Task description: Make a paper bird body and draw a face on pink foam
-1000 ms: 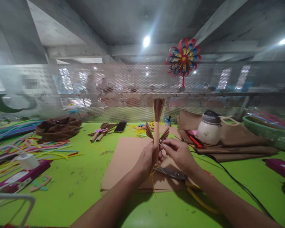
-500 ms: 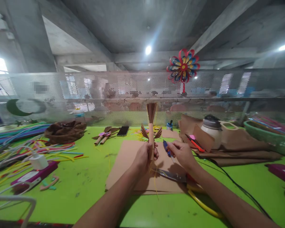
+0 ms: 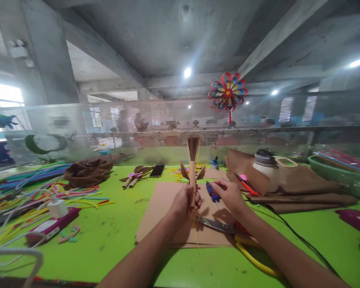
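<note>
My left hand [image 3: 184,202] is closed round a brown paper tube [image 3: 192,174] held upright over cardboard sheets. A pleated paper fan [image 3: 193,147] spreads from the tube's top, and two small pleated wings [image 3: 201,174] stick out at its sides. In my right hand [image 3: 229,196] is a small blue glue gun [image 3: 212,193], pinched by the fingers just right of the tube and apart from it. Below both hands, scissors [image 3: 217,225] with yellow and red handles lie on the brown cardboard [image 3: 156,216]. A thin yellow strand hangs under my left hand.
Two similar paper pieces [image 3: 135,178] and a phone [image 3: 157,171] lie behind on the green table [image 3: 108,248]. Left are coloured strips and a purple power strip [image 3: 54,226]. To the right stand a jar [image 3: 265,170], brown paper [image 3: 306,180], a red cutter [image 3: 247,186] and a green basket [image 3: 336,176].
The camera view has tilted up a little and turned slightly left. The blue glue gun has turned in my right hand, so more of its body shows. My left hand keeps hold of the tube.
</note>
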A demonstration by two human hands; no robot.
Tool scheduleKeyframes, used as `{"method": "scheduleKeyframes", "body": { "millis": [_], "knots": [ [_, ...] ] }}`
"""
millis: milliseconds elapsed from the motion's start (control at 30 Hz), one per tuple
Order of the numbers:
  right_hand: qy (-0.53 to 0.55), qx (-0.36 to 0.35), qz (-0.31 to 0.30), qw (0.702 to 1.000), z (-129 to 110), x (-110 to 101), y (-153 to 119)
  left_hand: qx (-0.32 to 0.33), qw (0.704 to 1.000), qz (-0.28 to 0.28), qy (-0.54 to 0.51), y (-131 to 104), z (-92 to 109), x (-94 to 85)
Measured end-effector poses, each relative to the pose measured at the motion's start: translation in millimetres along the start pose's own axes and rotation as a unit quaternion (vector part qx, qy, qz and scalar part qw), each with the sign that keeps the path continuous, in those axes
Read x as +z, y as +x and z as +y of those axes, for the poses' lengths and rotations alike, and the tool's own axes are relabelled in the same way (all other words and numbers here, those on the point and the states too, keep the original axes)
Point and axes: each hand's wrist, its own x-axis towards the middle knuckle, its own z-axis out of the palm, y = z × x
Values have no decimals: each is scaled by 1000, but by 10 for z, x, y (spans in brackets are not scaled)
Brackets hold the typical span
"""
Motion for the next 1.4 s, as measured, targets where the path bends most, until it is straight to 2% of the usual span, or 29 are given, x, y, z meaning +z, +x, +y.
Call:
{"method": "scheduleKeyframes", "body": {
  "millis": [267,433,567,700,800,1067,1233,1400],
  "knots": [
    [-11,-4,4,1000,16,-36,21,26,999,-17,8,16,2,-14],
    [-24,6,-6,1000,18,-57,24,34,999,0,18,24,20,-14],
    [-51,5,17,999,65,-169,103,41,998,27,31,22,38,-7],
    [-80,29,34,996,181,-314,208,46,996,63,37,48,37,-21],
    [-112,61,21,992,299,-403,287,49,995,83,36,92,33,-49],
    [-150,125,4,981,570,-551,414,68,992,101,38,194,21,-135],
    [-152,126,7,980,623,-571,412,78,990,100,60,183,14,-145],
    [-160,109,-3,981,567,-507,389,80,987,106,87,142,48,-122]
  ]
}}
